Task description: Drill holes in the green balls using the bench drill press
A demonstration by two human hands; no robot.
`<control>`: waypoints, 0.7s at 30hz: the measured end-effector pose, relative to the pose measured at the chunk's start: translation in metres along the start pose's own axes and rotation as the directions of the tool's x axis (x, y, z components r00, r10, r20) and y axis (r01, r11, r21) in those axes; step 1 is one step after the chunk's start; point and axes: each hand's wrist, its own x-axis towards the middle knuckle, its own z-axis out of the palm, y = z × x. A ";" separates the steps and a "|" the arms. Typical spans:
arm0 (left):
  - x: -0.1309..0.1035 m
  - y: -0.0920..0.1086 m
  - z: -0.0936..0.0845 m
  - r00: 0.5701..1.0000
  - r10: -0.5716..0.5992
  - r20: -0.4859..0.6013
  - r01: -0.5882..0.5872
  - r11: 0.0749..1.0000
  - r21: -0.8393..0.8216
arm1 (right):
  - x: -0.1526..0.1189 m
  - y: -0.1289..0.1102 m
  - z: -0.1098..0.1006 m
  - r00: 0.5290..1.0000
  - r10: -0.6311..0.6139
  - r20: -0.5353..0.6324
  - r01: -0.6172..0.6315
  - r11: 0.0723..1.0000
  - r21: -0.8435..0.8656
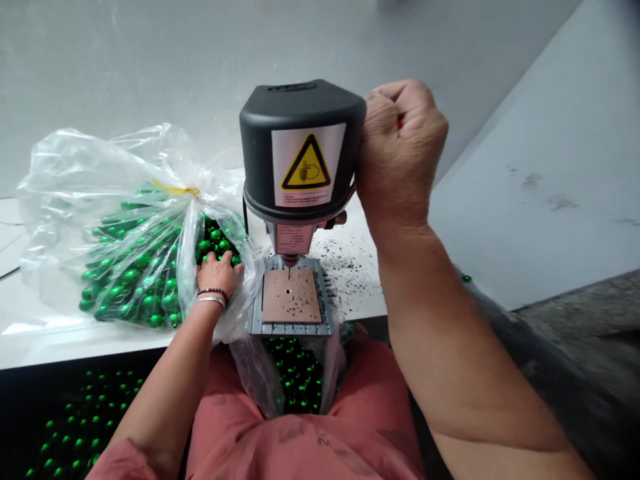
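Observation:
My left hand (pixel 220 275) reaches into the mouth of a clear plastic bag (pixel 65 173) at the left, its fingers apart among shiny green balls (pixel 215 235); the fingertips are partly hidden. My right hand (pixel 405 127) is closed in a fist beside the black head of a small bench drill press (pixel 305 107), around its feed handle (pixel 400 123), of which only a bit of red shows. Below the head, a thin drill bit (pixel 289 274) points down above a brown square board (pixel 275 307) with a small hole. Nothing lies over that hole.
The board rests on a grey slotted base (pixel 255 320). Dark shavings (pixel 350 267) litter the board and white table. A yellow tie (pixel 177 190) gathers the bag. More green balls (pixel 295 373) sit in plastic between my legs, and others (pixel 85 420) lie low at the left.

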 end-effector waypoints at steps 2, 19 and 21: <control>-0.002 -0.001 0.001 0.999 -0.026 0.020 0.027 1.000 -0.017 | 0.000 0.000 0.001 1.000 0.010 -0.008 -0.010 1.000 0.007; -0.002 -0.014 0.009 0.982 0.044 -0.184 -0.117 0.905 -0.410 | -0.005 0.002 0.002 1.000 0.001 0.014 -0.001 1.000 0.009; -0.007 -0.012 -0.003 0.985 -0.079 -0.156 -0.037 0.778 -0.627 | -0.005 0.003 0.002 1.000 0.002 0.017 -0.002 1.000 0.014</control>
